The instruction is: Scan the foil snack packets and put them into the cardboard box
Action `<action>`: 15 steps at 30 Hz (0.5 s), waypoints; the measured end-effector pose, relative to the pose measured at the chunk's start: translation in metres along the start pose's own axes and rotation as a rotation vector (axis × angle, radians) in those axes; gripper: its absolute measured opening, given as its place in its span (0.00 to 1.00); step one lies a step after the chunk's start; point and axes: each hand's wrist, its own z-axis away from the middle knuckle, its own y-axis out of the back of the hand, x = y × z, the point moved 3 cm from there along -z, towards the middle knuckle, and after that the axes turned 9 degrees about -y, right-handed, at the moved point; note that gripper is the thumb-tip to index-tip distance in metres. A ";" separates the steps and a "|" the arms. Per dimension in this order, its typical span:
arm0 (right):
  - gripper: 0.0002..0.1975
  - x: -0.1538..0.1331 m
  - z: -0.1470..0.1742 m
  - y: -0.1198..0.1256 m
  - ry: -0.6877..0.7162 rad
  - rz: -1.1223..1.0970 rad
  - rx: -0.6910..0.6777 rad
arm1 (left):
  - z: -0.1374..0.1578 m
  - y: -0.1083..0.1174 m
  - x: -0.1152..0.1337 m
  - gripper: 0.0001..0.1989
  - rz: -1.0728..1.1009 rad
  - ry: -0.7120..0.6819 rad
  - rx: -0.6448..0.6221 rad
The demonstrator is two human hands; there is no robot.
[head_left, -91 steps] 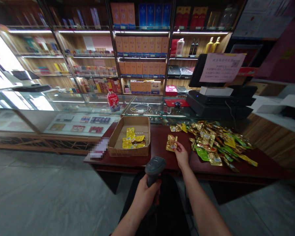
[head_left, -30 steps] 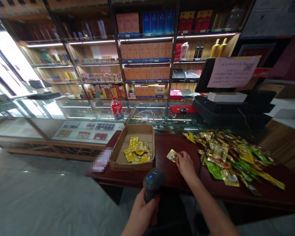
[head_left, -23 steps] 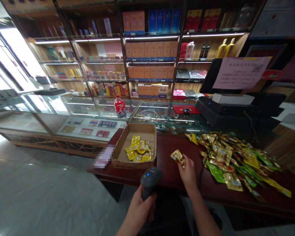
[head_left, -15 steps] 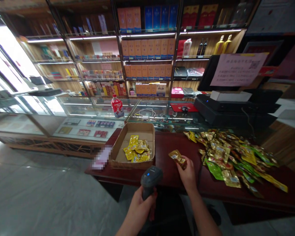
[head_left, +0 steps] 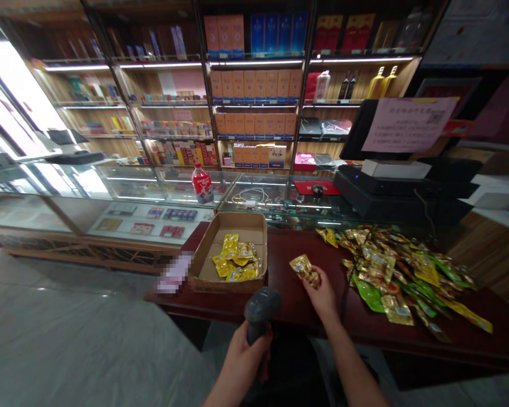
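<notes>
My left hand is wrapped round the handle of a dark grey barcode scanner, its head raised near the front edge of the table. My right hand pinches a gold foil snack packet above the dark red table. Left of that packet stands an open cardboard box with several yellow and gold packets inside. On the right lies a heaped pile of gold, yellow and green packets. Part of the held packet is hidden by my fingers.
A glass display counter runs behind the table, with a red-labelled bottle and a white cable on it. A monitor with a paper notice and a black cash drawer stand at the right. Goods fill the back shelves.
The gold packet in my right hand has tilted slightly, so more of its face shows. My left hand holds the scanner almost as before; its blue light no longer shows.
</notes>
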 end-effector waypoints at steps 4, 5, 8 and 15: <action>0.30 -0.047 -0.016 -0.041 0.085 -0.202 -0.176 | 0.001 0.002 -0.004 0.26 0.003 -0.002 0.015; 0.32 -0.062 -0.021 -0.053 0.133 -0.229 -0.216 | 0.002 0.002 -0.005 0.27 0.006 -0.001 0.014; 0.33 -0.095 -0.045 -0.075 0.254 -0.132 -0.226 | 0.003 0.002 -0.005 0.27 0.006 0.001 0.011; 0.34 -0.057 -0.146 -0.023 0.010 0.829 0.121 | 0.005 0.010 -0.001 0.25 0.006 0.007 0.067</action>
